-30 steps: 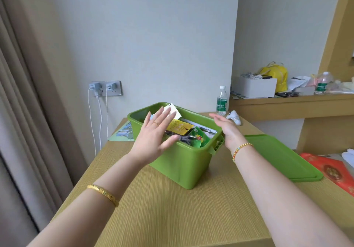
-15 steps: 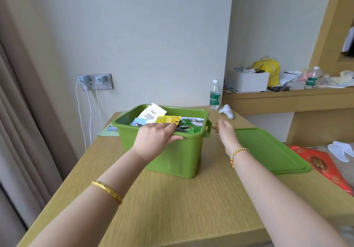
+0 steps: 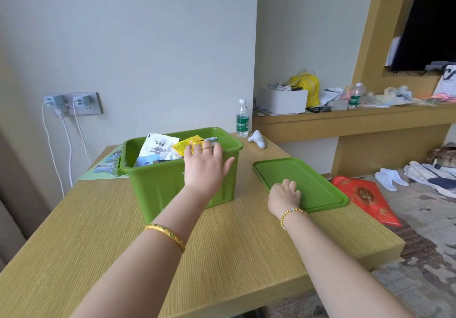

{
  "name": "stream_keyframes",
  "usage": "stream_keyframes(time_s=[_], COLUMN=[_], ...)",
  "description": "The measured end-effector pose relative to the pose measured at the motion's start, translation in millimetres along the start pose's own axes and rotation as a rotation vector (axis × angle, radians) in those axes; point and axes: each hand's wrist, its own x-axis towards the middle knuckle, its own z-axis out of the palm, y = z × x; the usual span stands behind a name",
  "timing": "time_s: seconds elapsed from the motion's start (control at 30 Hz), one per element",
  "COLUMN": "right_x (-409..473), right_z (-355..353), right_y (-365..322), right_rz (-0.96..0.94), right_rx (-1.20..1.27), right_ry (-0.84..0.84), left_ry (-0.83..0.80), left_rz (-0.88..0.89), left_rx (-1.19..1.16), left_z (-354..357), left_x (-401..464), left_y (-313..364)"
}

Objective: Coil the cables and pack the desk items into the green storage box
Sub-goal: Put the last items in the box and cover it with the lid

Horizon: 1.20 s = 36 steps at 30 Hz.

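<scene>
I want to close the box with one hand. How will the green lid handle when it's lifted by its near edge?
The lid looks like thin moulded plastic, so it is probably light and may flex a little when held by one edge. It lies flat on the table, so it should slide, not roll. The right hand already rests on its near edge.

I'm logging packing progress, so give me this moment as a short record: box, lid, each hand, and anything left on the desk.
box: green storage box open, packets and papers inside
lid: green lid flat on the desk, right of the box
left hand: left hand on the box's near rim, fingers over the contents
right hand: right hand on the lid's near edge, fingers curled
left on desk: water bottle, white object, leaflet
</scene>
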Motion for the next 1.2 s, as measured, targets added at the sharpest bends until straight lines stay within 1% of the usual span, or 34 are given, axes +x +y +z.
stream_keyframes(time_s=[0.1,0.2,0.27,0.37,0.43,0.5,0.53,0.63,0.7,0.77,0.83,0.9,0.93,0.97,1.0,1.03,1.07,1.1,1.13,1.2], right_x=[0,-3,-6,-8,-11,-14,-16,-28,-34,-36,-36,-32,-29,-25,-22,-19,-18,-16,-14,-8], right_z=[-4,-9,-18,-43,-66,-88,-99,-123,-129,-129,-128,-129,-131,-133,-136,-139,-142,-144,-146,-149], right_y=[0,1,5,6,-1,-15,-23,-48,-62,-74,-83,-91,-94,-97,-100,-103,-106,-108,-110,-113], right_rz=[-0.068,-0.104,-0.115,-0.177,-0.231,-0.337,-0.408,-0.642,-0.749,-0.791,-0.785,-0.75,-0.704,-0.639,-0.575,-0.535,-0.519,-0.512,-0.503,-0.481], right_rx=[-0.088,-0.108,-0.067,-0.007,0.053,0.095,0.118,0.177,0.156,0.159,0.193,0.299,0.404,0.55,0.726,0.912,1.086,1.21,1.275,1.28], right_ry=[0.003,0.075,0.166,0.341,0.473,0.617,0.688,0.839,0.917,0.992,1.061,1.108,1.106,1.07,0.986,0.864,0.733,0.626,0.555,0.505], left_ry=[0.026,0.055,0.04,-0.037,-0.022,0.023,0.046,0.138,0.198,0.295,0.406,0.513,0.537,0.538,0.532,0.532,0.536,0.536,0.529,0.5], left_rz=[0.031,0.059,0.072,0.062,0.068,0.046,0.031,-0.004,-0.01,-0.075,-0.201,-0.24,-0.241,-0.253,-0.275,-0.301,-0.333,-0.363,-0.377,-0.356], left_rx=[-0.001,-0.04,-0.066,-0.116,-0.224,-0.388,-0.432,-0.382,-0.333,-0.384,-0.493,-0.591,-0.634,-0.67,-0.7,-0.728,-0.758,-0.785,-0.797,-0.789], left_z=[-2,-1,0,1,0,-9,-17,-40,-52,-59,-65,-73,-77,-81,-86,-90,-94,-99,-103,-111], left_x=[-1,-2,-1,1,3,8,12,26,32,31,29,26,26,27,28,29,32,35,38,44], left_y=[-1,-6,-10,-18,-22,-26,-29,-48,-66,-87,-108,-122,-127,-131,-135,-139,-144,-148,-153,-161])
